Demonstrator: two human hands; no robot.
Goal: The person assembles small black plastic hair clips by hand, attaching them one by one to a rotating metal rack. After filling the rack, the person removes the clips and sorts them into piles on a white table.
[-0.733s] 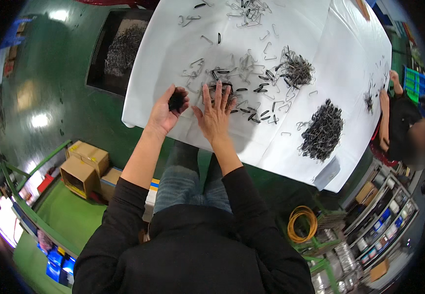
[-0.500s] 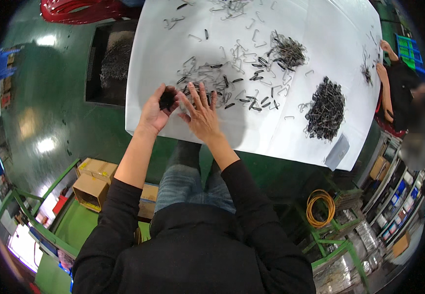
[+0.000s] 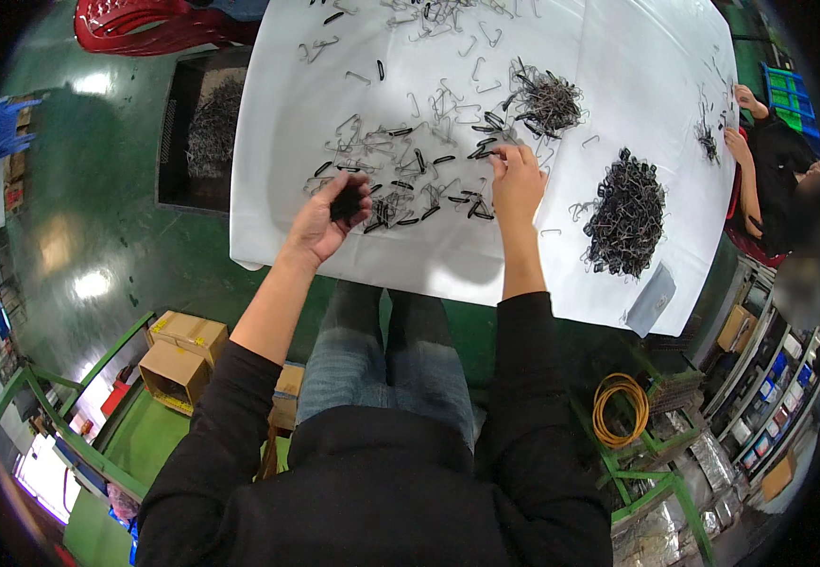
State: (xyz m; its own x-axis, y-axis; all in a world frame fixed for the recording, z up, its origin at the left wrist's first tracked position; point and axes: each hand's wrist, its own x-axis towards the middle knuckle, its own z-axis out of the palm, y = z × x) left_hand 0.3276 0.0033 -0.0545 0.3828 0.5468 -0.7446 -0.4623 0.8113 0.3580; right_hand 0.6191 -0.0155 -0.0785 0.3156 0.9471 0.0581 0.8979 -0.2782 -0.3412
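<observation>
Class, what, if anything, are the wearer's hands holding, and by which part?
The left hand apparently cups a dark mass; which part it grips is hidden. The right hand is beside small black pieces; whether it holds one is unclear.

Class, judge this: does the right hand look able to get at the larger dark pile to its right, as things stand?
Probably yes: between the right hand and the larger dark pile I see only white tabletop and a few thin wire pieces, which should hardly block it.
</observation>
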